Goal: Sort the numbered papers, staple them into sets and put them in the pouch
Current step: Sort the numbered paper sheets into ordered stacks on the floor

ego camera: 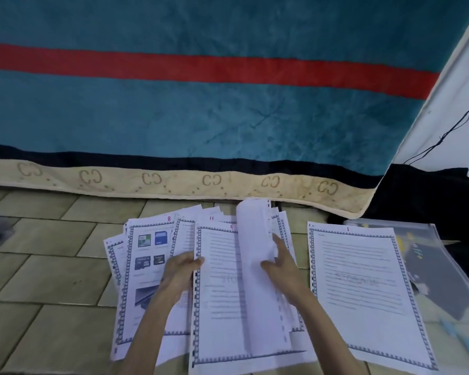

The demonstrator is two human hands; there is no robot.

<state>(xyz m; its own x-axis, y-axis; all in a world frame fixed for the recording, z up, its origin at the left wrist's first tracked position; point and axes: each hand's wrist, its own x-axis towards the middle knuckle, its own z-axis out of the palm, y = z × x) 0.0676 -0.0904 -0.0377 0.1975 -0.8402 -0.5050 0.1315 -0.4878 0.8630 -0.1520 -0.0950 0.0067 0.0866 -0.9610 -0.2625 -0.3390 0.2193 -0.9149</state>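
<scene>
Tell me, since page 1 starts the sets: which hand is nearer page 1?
Right. The right hand lifts a sheet just left of page 1; the left hand is farther left.

Tiled floor (52, 280) of beige-grey slabs with dark joints. Beyond the fingertips, a teal blanket (201, 117) with a red stripe (201, 67), dark band and cream border (173, 182) bearing repeated "CC" motifs. Far right: white cloth (450, 104), thin black cord (452, 128), black fabric (423, 193).
</scene>
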